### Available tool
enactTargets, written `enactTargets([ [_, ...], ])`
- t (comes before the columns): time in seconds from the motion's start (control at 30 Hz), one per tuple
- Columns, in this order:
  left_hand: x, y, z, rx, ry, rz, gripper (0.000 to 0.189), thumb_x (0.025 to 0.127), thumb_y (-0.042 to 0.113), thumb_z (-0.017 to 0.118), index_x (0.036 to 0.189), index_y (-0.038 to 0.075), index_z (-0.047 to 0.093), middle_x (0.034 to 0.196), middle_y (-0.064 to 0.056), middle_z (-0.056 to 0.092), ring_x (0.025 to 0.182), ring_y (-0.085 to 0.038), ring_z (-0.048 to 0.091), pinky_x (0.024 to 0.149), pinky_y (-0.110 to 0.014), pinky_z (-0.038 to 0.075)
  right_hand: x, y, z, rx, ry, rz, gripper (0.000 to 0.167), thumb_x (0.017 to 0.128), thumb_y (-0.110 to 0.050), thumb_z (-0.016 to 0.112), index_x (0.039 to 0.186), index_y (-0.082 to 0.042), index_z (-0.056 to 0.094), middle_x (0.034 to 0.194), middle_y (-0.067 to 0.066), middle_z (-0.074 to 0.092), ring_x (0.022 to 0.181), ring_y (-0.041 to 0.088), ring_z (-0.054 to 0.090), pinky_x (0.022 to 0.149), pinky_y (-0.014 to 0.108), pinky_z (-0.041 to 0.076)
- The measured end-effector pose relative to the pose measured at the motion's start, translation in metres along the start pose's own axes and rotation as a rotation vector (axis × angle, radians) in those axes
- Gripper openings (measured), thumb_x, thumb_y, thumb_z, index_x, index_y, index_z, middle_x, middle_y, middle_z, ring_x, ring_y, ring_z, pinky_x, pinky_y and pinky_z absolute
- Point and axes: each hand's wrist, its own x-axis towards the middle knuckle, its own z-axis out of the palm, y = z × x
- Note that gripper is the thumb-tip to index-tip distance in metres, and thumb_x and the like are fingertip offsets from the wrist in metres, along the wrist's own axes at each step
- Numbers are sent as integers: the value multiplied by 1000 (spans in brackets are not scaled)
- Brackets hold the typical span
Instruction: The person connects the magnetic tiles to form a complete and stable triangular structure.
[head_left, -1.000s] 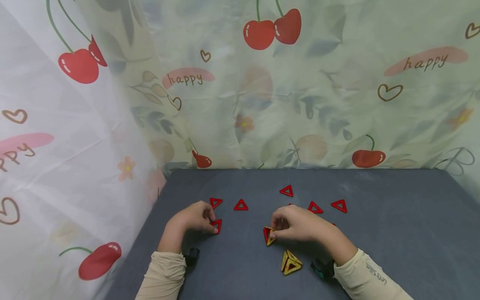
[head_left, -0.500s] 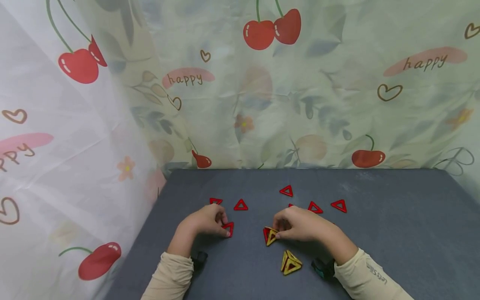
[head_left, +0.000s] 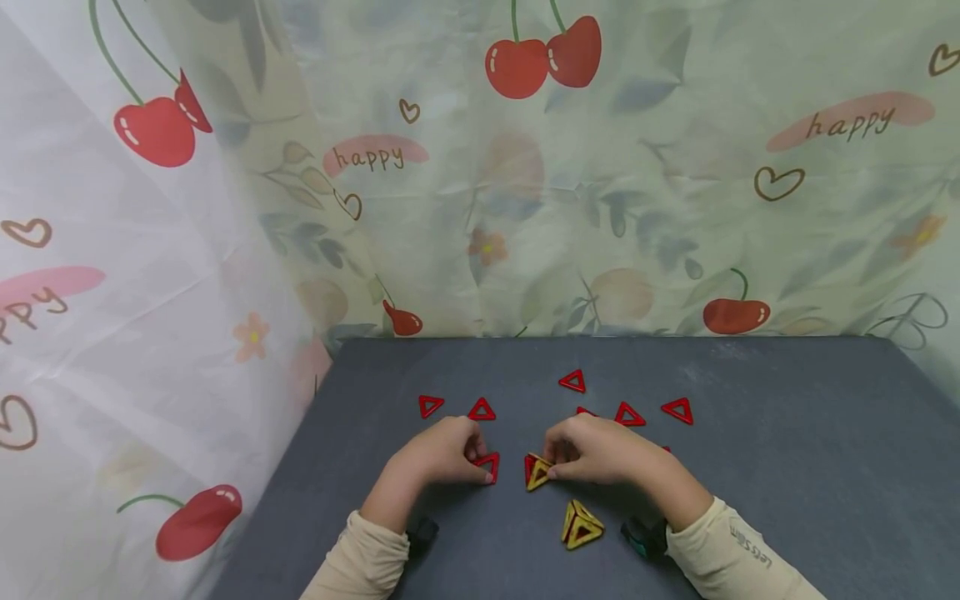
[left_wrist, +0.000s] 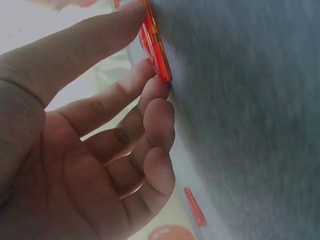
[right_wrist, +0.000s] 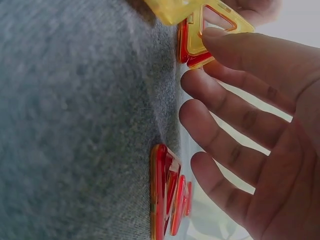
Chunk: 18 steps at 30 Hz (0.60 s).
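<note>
In the head view my left hand [head_left: 438,457] pinches a red triangular magnetic tile [head_left: 492,469] between thumb and fingers. The left wrist view shows this tile [left_wrist: 159,52] edge-on, close over the dark tabletop. Opposite it, a short gap away, my right hand [head_left: 600,452] pinches the yellow side of a small red-and-yellow triangle assembly [head_left: 537,473]. In the right wrist view the thumb presses on its yellow triangle tile [right_wrist: 241,25], with red tiles behind. Nearer to me stands a yellow pyramid of triangle tiles [head_left: 582,527], red showing inside.
Several loose red triangle tiles lie beyond the hands, among them one at far left [head_left: 431,406], one at the back [head_left: 573,381] and one to the right [head_left: 678,410]. Others are partly hidden by the right hand. A printed curtain [head_left: 450,275] hangs behind the table [head_left: 810,467].
My left hand has slid right with the red triangle tile, towards the assembly in my right hand. The right hand has hardly moved. The far-left loose tile is fully uncovered now.
</note>
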Motion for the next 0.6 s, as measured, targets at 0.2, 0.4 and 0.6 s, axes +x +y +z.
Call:
enactTargets([
  [0.2,1,14,7,34,-27,25,27,84,24,92,94,11,70,87,-2,66,73,-13,57,68,-32,49,2,-1,2,14,-9,-5,8,96,-26,81,92,-26,74,81,-13,68,72,4,63,68,26,53],
  [0.4,4,21,13,60,-42,64,25,86,27,90,94,13,70,85,0,66,68,-10,56,64,-28,47,2,-2,3,44,-30,-24,7,96,-24,81,94,-22,75,82,-12,68,73,5,64,68,26,53],
  [0.6,5,22,15,67,-40,78,23,87,26,89,94,15,69,83,1,66,68,-8,55,63,-27,47,2,-3,3,51,-37,-33,7,96,-23,81,94,-22,75,82,-11,69,74,6,64,68,26,53],
])
